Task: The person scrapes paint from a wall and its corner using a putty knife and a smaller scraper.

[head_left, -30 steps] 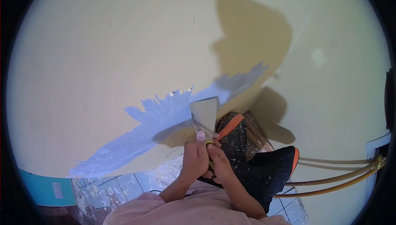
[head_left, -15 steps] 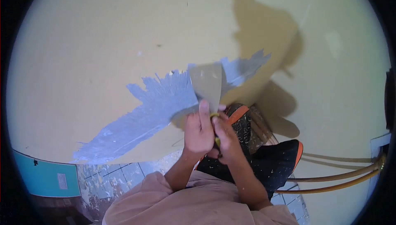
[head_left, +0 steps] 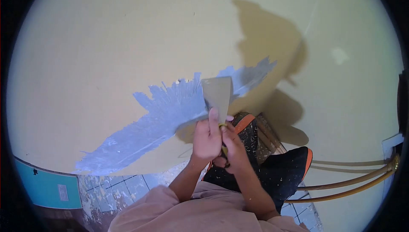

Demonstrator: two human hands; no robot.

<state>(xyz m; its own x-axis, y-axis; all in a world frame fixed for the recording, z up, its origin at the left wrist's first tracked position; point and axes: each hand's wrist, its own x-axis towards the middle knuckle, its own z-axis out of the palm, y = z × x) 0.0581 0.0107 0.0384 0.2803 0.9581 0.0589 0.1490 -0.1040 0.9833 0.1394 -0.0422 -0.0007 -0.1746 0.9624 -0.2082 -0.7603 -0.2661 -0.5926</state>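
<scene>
**Blade across the patch, at 12 o'clock from both hands**

Taking 12 as the top of your view, the wall (head_left: 128, 40) fills most of what lies ahead of you. On it the grey-blue patch (head_left: 145, 125) runs lengthwise from 8 to 2 o'clock, its bulk at about 10 from your hands. The scraper (head_left: 219, 104) crosses it, long axis close to 6–12, so the two axes meet at a slant. Its blade (head_left: 217, 91) lies over the patch, front edge near the upper border; whether that edge touches the wall, you cannot tell.

Both your hands are closed on the tool at its 6 o'clock end. Your right hand (head_left: 232, 144) wraps the mostly hidden handle (head_left: 224, 149). Your left hand (head_left: 207, 141) sits just beside it at 9, fingers curled; it is nearer the blade, with one digit (head_left: 213, 117) laid up against the blade's base.
</scene>
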